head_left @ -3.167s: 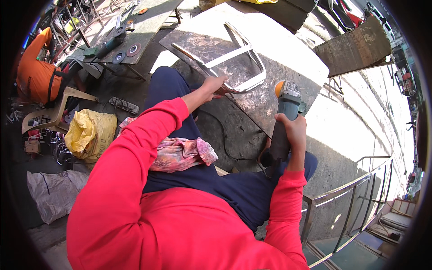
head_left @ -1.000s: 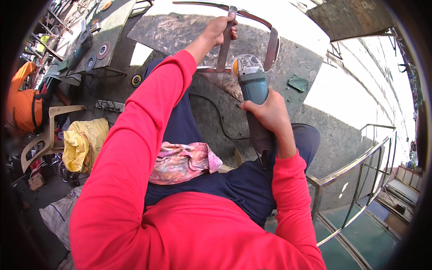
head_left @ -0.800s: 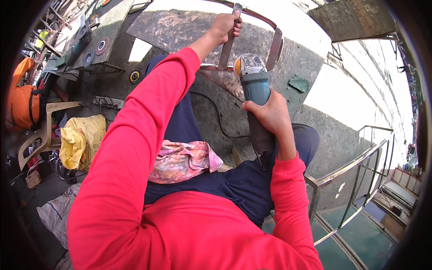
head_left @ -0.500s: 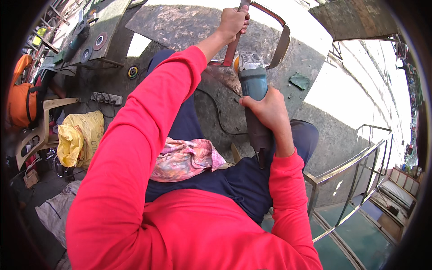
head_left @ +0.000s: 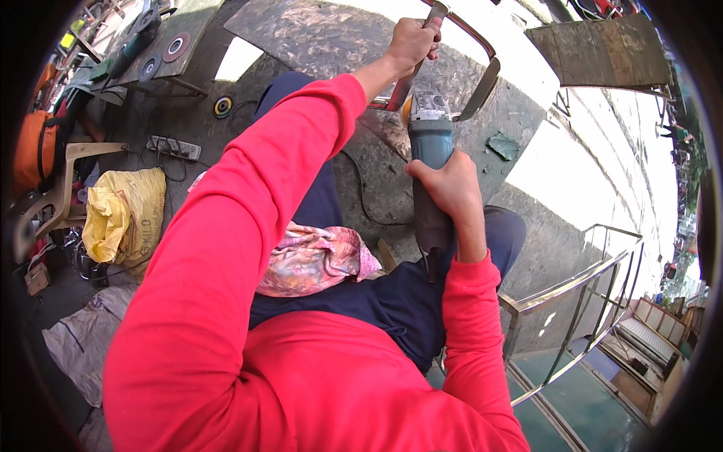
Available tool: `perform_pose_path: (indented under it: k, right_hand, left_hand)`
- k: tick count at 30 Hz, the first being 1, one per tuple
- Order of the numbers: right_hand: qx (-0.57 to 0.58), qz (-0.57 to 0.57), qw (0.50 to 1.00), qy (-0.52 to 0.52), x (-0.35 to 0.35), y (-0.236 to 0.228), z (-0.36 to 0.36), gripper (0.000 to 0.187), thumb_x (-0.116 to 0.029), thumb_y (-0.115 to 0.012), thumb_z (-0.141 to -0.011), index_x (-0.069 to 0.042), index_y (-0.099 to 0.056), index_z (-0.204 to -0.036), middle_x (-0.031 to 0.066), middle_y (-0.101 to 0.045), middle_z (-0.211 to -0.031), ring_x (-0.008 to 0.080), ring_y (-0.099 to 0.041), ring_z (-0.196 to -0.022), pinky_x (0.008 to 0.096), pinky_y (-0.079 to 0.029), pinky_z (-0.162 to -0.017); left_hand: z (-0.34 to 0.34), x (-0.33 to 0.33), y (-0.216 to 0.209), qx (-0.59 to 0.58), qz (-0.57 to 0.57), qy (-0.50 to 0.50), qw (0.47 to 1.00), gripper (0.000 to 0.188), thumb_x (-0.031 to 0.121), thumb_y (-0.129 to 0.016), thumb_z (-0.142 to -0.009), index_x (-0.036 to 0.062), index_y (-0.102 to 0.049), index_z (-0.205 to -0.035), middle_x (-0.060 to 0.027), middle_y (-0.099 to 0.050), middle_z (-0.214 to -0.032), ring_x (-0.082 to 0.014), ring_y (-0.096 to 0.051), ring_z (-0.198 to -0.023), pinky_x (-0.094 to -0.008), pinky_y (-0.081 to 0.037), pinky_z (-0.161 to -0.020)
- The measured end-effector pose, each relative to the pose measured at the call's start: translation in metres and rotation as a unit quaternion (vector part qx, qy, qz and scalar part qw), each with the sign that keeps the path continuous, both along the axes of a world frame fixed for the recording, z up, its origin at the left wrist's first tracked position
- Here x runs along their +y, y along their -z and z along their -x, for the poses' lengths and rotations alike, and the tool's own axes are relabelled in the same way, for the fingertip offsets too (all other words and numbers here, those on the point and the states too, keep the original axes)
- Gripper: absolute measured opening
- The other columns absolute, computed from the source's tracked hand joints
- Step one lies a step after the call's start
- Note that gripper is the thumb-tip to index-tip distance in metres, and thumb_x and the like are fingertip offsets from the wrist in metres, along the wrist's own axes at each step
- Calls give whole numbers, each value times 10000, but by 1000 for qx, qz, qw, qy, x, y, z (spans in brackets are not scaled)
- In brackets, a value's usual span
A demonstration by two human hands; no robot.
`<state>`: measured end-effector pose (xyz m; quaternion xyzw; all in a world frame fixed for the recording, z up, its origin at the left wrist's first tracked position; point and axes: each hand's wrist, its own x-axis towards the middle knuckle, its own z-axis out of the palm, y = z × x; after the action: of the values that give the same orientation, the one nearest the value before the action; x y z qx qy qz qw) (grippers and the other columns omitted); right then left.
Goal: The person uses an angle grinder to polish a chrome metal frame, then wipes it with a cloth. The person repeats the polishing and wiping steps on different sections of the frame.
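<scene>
My left hand (head_left: 413, 44) is closed around a flat metal bar of a bent metal frame (head_left: 482, 87) at the top of the view. My right hand (head_left: 453, 182) grips the body of a teal and black angle grinder (head_left: 431, 141). The grinder's head points away from me and sits against the inner side of the frame. An orange-edged disc shows at the head's left; whether it touches the bar I cannot tell. The grinder's rear end lies by my right thigh. A patterned pink cloth (head_left: 316, 260) rests over my lap.
Grinding discs (head_left: 177, 47) lie on a low table at the far left, with another disc (head_left: 222, 107) on the floor. A power strip (head_left: 174, 148), a yellow sack (head_left: 124, 215) and a plastic chair (head_left: 64, 181) are at left. A metal railing frame (head_left: 580, 282) stands at right.
The whole view has shifted slightly, with hands, frame and grinder appearing a little further right and lower. Both hands keep the same grips.
</scene>
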<state>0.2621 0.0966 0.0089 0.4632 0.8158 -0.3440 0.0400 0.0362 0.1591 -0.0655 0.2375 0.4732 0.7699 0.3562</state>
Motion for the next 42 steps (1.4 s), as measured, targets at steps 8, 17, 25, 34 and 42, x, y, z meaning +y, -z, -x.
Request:
perform_pose_path:
  k: [8, 17, 25, 34, 42]
  right_hand:
    - [1, -19, 1000, -4, -4, -4, 4, 549, -348, -780, -658, 168, -635, -774, 296, -675, -741, 377, -718, -724, 434, -557, -656]
    - [-2, -16, 1000, -1, -3, -3, 7, 542, -351, -772, -657, 166, -649, -764, 291, -675, -721, 371, -722, -718, 436, -560, -651]
    - [3, -15, 1000, 2, -2, -4, 10, 541, -353, -765, -659, 163, -656, -777, 291, -681, -737, 372, -725, -736, 436, -563, -665]
    - [-19, -12, 1000, 1, -2, -11, 14, 551, -358, -761, -661, 171, -653, -773, 286, -680, -726, 366, -724, -722, 435, -559, -660]
    - [-3, -17, 1000, 3, 4, -2, 22, 556, -370, -762, -659, 167, -649, -746, 295, -673, -717, 370, -718, -702, 439, -554, -656]
  left_hand:
    - [0, 4, 3, 13, -24, -3, 1000, 366, 246, -582, -1011, 56, -592, -699, 14, -521, -629, -72, -457, -495, -323, -528, -611]
    - [-1, 5, 3, 20, -29, -15, 999, 370, 232, -583, -1008, 59, -591, -681, 16, -514, -613, -72, -454, -489, -332, -528, -658]
    - [-1, 6, 4, 16, -27, -23, 999, 366, 230, -574, -1013, 46, -598, -696, 7, -524, -622, -82, -462, -497, -340, -527, -652]
    - [0, 7, 6, 12, -30, -25, 999, 367, 237, -567, -1019, 39, -592, -711, 3, -524, -636, -84, -468, -506, -340, -530, -646]
    - [-3, 4, 2, 25, -20, -26, 999, 384, 240, -557, -1024, 36, -586, -700, 5, -518, -634, -86, -457, -511, -334, -530, -650]
